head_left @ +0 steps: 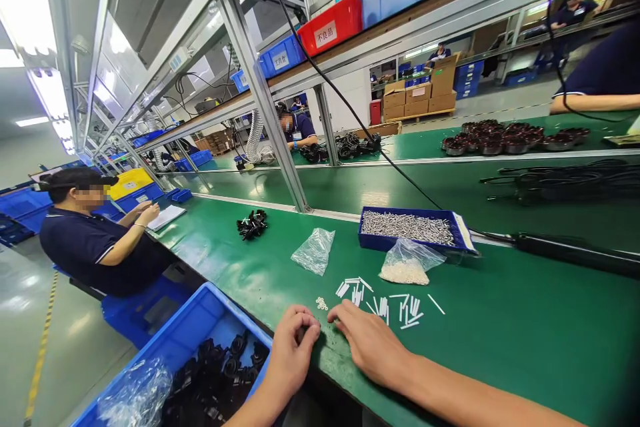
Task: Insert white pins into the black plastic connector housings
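My left hand rests at the near edge of the green workbench, its fingers curled into a pinch around something I cannot make out. My right hand lies flat on the bench beside it, fingertips almost touching the left. Just ahead of them lie a few tiny white beads and several short white tubes. Behind those sit a clear bag of small white parts and a blue tray of metal pins.
A blue bin of black parts stands below the bench at my left. An empty clear bag and a black parts pile lie further back. A cabled tool rests at right. A seated person works at left.
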The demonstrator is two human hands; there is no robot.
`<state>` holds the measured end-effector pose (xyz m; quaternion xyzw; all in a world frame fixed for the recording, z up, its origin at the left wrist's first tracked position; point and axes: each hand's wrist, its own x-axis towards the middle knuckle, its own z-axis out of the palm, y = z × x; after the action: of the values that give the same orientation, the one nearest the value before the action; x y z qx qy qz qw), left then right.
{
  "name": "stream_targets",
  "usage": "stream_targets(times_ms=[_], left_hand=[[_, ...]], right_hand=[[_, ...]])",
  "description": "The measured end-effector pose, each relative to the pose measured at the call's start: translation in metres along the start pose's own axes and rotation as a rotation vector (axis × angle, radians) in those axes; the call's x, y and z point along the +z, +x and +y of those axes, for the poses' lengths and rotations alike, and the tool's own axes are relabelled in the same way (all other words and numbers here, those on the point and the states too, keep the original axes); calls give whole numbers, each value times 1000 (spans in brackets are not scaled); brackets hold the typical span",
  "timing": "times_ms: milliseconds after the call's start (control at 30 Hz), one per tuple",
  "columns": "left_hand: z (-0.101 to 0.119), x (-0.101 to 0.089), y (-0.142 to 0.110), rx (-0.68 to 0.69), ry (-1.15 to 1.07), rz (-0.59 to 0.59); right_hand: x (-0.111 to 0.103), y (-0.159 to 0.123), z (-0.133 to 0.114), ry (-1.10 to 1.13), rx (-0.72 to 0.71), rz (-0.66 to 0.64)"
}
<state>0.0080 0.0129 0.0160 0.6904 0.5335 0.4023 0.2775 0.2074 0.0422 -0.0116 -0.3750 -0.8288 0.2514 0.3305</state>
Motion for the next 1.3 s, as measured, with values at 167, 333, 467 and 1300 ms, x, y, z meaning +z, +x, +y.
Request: stream_targets(times_ms=[167, 333, 467, 1300], left_hand=[[0, 13, -4, -253, -496, 37], [4, 20, -3, -273, -543, 104], [4, 18, -3, -262, -538, 152], [-6, 14, -9, -95, -245, 88]], right_hand=[[6, 11, 6, 800, 165, 119], [8, 17, 11, 1022, 201, 98], [6, 16, 10, 1026, 227, 105], [3, 9, 1, 684, 125, 189]])
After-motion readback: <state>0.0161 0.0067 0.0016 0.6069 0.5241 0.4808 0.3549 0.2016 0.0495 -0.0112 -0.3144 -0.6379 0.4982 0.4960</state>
